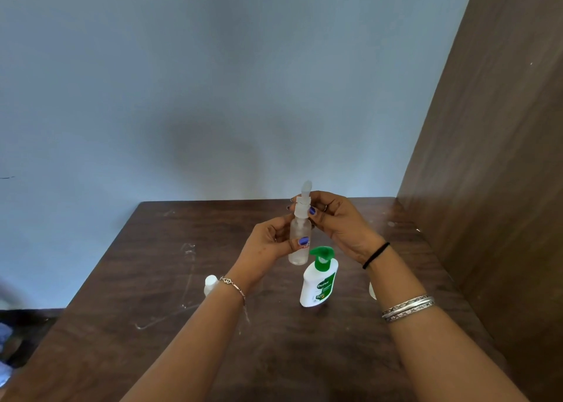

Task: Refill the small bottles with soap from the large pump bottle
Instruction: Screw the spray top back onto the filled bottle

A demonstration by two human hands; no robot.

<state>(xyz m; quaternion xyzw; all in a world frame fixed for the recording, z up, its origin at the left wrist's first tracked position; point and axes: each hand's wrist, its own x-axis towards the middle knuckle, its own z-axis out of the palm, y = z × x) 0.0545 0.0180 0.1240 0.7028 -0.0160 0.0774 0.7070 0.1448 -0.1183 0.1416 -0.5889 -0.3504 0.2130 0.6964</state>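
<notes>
You are holding a small clear bottle (299, 239) upright above the worktop (158, 325), your left hand (268, 244) gripping its body and your right hand (335, 219) pinching its white cap (302, 206). It is looking almost empty, so the refilling is probably only starting. The pump bottle (318, 279) is standing just near of it, untouched. Two more small bottles, one (210, 283) at left and one (372, 290) at right, are waiting, half hidden by your wrists.
</notes>
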